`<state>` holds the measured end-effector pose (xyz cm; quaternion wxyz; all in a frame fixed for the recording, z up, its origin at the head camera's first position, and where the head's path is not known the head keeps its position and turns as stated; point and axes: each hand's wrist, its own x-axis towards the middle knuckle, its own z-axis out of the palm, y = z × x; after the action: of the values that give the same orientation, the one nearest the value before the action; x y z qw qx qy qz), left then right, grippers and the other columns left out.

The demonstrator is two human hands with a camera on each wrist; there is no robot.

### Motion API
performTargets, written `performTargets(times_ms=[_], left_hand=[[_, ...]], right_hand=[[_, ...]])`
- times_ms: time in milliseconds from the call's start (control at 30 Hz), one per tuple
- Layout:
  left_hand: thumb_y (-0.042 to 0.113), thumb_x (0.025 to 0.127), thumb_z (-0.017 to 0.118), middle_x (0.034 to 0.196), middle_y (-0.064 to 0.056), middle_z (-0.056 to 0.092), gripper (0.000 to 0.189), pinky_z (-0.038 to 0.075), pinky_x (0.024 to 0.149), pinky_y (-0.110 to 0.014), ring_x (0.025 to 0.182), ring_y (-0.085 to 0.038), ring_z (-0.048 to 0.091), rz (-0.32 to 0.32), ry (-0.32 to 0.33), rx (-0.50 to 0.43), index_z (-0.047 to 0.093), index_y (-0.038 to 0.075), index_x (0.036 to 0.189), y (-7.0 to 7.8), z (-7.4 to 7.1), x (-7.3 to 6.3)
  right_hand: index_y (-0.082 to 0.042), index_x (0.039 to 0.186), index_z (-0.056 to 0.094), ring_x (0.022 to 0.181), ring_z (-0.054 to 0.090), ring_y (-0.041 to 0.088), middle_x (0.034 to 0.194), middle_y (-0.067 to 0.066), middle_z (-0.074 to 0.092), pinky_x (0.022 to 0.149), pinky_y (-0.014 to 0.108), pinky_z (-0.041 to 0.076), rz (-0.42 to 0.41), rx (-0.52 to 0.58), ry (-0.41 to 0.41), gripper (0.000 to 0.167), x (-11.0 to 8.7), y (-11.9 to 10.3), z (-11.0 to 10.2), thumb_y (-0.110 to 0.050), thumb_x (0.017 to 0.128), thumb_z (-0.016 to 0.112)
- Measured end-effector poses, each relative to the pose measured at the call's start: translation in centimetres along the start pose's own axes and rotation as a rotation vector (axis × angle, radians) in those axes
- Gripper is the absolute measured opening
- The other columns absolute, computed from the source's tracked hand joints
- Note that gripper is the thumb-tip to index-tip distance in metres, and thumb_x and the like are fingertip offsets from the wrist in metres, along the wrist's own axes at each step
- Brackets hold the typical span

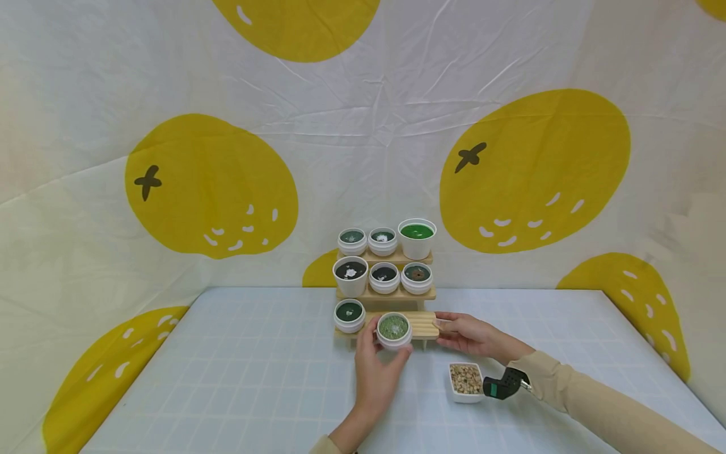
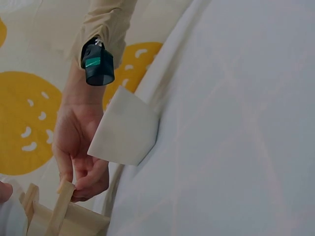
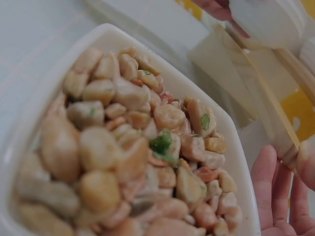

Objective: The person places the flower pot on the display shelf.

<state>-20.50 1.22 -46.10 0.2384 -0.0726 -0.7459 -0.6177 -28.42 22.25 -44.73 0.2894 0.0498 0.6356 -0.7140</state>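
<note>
My left hand [image 1: 377,375] grips a small round white pot [image 1: 394,329] with speckled green contents, thumb and fingers around its sides, in front of the lowest step of a tiered wooden stand [image 1: 424,324]. The right hand [image 1: 467,335] pinches the right end of that step. In the left wrist view the right hand [image 2: 81,147] has its thumb and fingers on the wooden edge [image 2: 63,206]. A white pot [image 1: 349,315] with dark green contents sits at the left of the lowest step. The right wrist view shows the right fingers [image 3: 264,169] under the wood.
On the upper two steps stand several white pots with dark or green contents, among them a taller bright-green one [image 1: 417,239]. A square white dish [image 1: 467,398] of small pebbles sits below the right wrist. Behind the table [image 1: 238,378] hangs a fruit-print cloth [image 1: 363,170].
</note>
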Motion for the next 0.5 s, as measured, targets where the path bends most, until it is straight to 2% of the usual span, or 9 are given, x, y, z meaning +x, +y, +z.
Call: performTargets(times_ms=[500], left_hand=[[0.005,0.071,0.079,0.127,-0.014,0.054,0.069,0.048,0.091,-0.03,0.108,-0.021,0.054,-0.047,0.041,0.105,0.048,0.0,0.133,-0.2,1.2,0.6]], right_hand=[[0.003,0.151,0.015,0.085,0.062,0.01,0.099,0.004,0.063,0.078,0.02,0.056,0.001,0.009,0.003,0.065,0.0,0.0,0.0,-0.014,0.099,0.05]])
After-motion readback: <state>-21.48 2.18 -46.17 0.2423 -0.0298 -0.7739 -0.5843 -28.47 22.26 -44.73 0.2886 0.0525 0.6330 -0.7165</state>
